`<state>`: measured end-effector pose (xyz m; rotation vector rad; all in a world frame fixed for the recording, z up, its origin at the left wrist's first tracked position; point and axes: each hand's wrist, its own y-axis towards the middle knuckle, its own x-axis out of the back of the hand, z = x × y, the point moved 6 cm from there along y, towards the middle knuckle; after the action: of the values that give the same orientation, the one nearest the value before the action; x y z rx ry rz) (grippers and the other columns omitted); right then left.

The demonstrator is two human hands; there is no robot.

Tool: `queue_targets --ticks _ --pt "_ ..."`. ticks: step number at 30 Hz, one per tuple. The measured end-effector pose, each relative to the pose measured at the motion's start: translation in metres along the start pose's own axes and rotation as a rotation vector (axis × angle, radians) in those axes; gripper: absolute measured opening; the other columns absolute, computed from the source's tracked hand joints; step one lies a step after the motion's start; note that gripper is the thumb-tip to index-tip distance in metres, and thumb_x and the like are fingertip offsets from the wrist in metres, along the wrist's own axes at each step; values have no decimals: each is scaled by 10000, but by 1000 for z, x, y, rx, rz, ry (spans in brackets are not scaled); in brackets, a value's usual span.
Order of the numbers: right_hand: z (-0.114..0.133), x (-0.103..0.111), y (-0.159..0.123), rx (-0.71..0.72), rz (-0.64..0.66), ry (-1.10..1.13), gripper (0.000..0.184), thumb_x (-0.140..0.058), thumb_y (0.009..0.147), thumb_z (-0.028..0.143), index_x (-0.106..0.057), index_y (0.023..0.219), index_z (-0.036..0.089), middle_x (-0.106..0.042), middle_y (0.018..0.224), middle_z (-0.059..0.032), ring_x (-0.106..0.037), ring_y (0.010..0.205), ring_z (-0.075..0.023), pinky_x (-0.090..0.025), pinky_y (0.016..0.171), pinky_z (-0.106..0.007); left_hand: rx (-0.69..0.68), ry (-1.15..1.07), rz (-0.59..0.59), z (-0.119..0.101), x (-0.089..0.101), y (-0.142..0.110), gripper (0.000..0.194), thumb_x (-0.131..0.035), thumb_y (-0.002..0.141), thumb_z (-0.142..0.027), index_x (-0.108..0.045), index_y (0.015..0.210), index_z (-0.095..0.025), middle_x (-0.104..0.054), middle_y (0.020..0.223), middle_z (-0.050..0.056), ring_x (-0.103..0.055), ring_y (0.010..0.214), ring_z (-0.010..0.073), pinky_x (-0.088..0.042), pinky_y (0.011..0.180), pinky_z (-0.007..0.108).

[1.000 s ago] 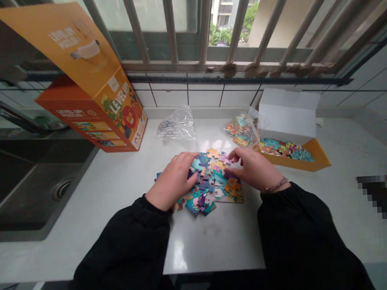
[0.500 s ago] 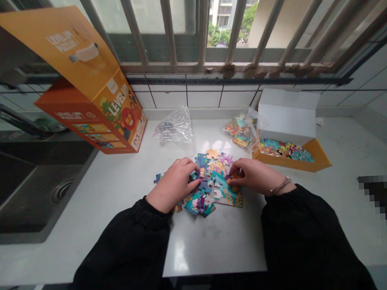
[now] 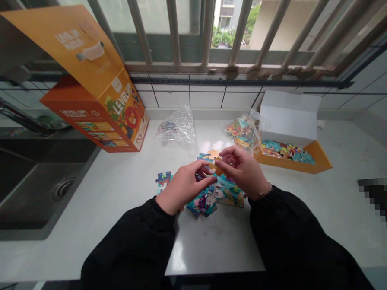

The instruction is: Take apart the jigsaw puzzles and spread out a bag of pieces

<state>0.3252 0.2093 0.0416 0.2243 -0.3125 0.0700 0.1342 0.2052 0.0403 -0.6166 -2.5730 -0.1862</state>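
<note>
Jigsaw puzzle pieces (image 3: 203, 203) lie in a loose, overlapping heap on the white counter in front of me. Over the right part of the heap, my right hand (image 3: 245, 170) pinches an orange puzzle piece (image 3: 218, 166) between thumb and fingers. My left hand (image 3: 189, 183) hovers beside it, thumb and fingers apart, its fingertips close to the orange piece. Beneath both hands, part of the heap is hidden. A pale orange piece (image 3: 212, 154) lies at the heap's far edge, and a blue piece (image 3: 164, 177) pokes out left of my left hand.
Behind the heap lie a crumpled clear bag (image 3: 179, 126) and a bag of puzzle pieces (image 3: 242, 127). An open yellow box (image 3: 322, 157) holds more pieces at right. A tall orange puzzle box (image 3: 114, 119) stands at left, beside the dark sink (image 3: 38, 218).
My right hand has lifted the orange piece and moved left toward the middle of the heap. My left hand has shifted slightly right, and the two hands are now close together.
</note>
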Motion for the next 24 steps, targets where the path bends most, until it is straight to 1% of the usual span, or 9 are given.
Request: queue_targets --ticks 3,6,8,10,14,17,20,22,24 --pt "2 -12 -2 41 39 -46 387 -658 1010 619 -677 1082 240 -710 880 -30 -675 747 -192 -546 694 -318 90 -190 10 6 -4 1 208 -687 995 -392 -737 1068 -204 -779 859 32 -721 747 197 -540 669 296" --pt "-2 -3 3 95 -20 -326 414 -454 1112 555 -717 1081 237 -764 1027 -87 -714 953 -243 -556 890 -368 190 -357 -12 14 -3 1 248 -682 994 -432 -718 1091 -206 -794 855 45 -718 680 187 -528 596 273" --pt "-9 0 8 124 -2 -522 396 -429 1123 458 -745 1073 225 -772 1102 -114 -698 1071 -271 -524 994 -397 208 -478 -36 16 -1 1 278 -713 977 -455 -716 1089 -200 -813 920 68 -751 745 195 -581 668 295" --pt "-20 1 13 112 43 -669 355 -465 1103 384 -771 1064 209 -768 1140 -131 -682 1114 -284 -499 1041 -412 216 -585 -75 17 0 2 277 -749 956 -436 -728 1074 -186 -821 976 87 -776 828 201 -619 781 328" --pt "-39 9 13 18 7 -861 342 -505 1077 347 -798 999 188 -757 1107 -156 -672 1077 -295 -489 1030 -419 284 -677 -131 23 -1 2 217 -748 962 -348 -765 1085 -171 -827 1019 103 -785 873 190 -633 850 339" --pt "-42 15 11 -29 -88 -933 309 -560 1046 379 -789 1015 173 -742 1089 -179 -661 1075 -327 -488 1035 -454 318 -730 -118 27 -3 4 196 -697 973 -262 -772 1127 -166 -829 1012 104 -784 842 179 -639 818 325" --pt "-36 11 15 58 -145 -891 335 -635 1005 384 -750 1205 141 -726 1230 -198 -634 1208 -356 -467 1113 -483 339 -790 -126 30 -4 5 271 -667 936 -171 -760 1191 -159 -827 1008 107 -787 840 175 -642 805 310" --pt "-32 0 20 159 -117 -832 401 -656 998 370 -708 1320 136 -696 1372 -198 -606 1309 -354 -442 1169 -482 344 -824 -134 30 -5 4 319 -676 897 -129 -750 1206 -152 -823 1065 122 -788 884 174 -640 825 300" --pt "-33 -11 26 211 -39 -807 415 -662 1001 355 -693 1362 152 -683 1437 -186 -599 1349 -343 -431 1192 -475 340 -852 -130 28 -5 4 321 -693 876 -125 -747 1192 -146 -811 1148 143 -785 957 183 -633 842 292"
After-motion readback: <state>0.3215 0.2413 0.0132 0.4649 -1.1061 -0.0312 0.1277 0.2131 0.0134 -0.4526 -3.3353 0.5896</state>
